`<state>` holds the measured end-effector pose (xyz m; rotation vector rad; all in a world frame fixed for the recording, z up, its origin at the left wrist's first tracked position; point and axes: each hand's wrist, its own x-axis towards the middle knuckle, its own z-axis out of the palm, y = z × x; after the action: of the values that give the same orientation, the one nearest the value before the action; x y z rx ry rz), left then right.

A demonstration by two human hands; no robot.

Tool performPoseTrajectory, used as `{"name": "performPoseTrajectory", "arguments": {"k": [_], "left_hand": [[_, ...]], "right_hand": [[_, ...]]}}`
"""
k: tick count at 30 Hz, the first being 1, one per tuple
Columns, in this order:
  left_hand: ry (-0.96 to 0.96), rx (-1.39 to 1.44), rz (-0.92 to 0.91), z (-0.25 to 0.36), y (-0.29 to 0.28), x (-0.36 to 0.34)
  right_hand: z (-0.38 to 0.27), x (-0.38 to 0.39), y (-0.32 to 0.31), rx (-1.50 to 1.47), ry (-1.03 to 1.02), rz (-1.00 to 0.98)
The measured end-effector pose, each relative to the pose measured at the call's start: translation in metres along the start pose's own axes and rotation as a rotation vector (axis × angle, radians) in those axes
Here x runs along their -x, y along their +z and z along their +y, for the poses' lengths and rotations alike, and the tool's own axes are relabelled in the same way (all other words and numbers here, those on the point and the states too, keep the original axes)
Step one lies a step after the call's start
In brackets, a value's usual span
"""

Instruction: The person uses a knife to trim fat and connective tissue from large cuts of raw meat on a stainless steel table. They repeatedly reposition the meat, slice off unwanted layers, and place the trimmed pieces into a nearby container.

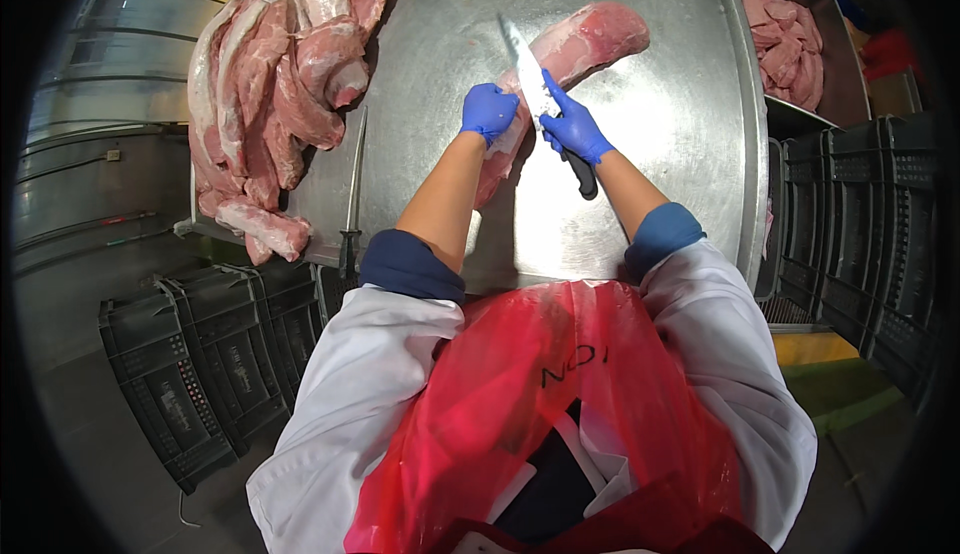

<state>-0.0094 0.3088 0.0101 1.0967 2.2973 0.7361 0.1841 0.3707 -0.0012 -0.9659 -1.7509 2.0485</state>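
A long piece of raw meat lies slantwise across the metal table. My left hand, in a blue glove, is closed at the meat's left edge; its fingertips are hidden, and it seems to grip the meat there. In my blue-gloved right hand is a knife, held by its black handle. The blade points away and to the left, crossing over the meat beside my left hand. Whether the edge touches the meat cannot be made out.
A heap of meat pieces covers the table's left side. Beside it lies a sharpening steel with a dark handle. At right, a metal bin contains more meat. Dark plastic crates stand lower left, and other crates stand at right.
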Motion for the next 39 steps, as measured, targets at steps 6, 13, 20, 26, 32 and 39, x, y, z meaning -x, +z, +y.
{"name": "performPoseTrajectory", "arguments": {"k": [6,13,20,26,32,39], "left_hand": [[-0.002,-0.029,-0.031,0.012,-0.009,0.001],[0.066,-0.043,-0.135,0.026,-0.024,-0.006],[0.026,0.108,-0.205,0.022,-0.043,0.007],[0.045,0.176,-0.204,0.012,-0.047,0.001],[0.095,0.242,-0.228,0.022,-0.059,0.008],[0.073,0.486,-0.251,0.007,-0.074,0.009]], "right_hand": [[0.025,0.072,0.004,0.05,0.073,-0.175],[-0.011,0.017,0.008,0.067,0.079,-0.162],[-0.016,0.072,0.011,0.25,0.147,-0.236],[-0.03,0.067,0.02,0.25,0.141,-0.257],[-0.04,0.053,0.026,0.349,0.112,-0.242],[-0.029,0.113,0.033,0.301,0.245,-0.317]]}}
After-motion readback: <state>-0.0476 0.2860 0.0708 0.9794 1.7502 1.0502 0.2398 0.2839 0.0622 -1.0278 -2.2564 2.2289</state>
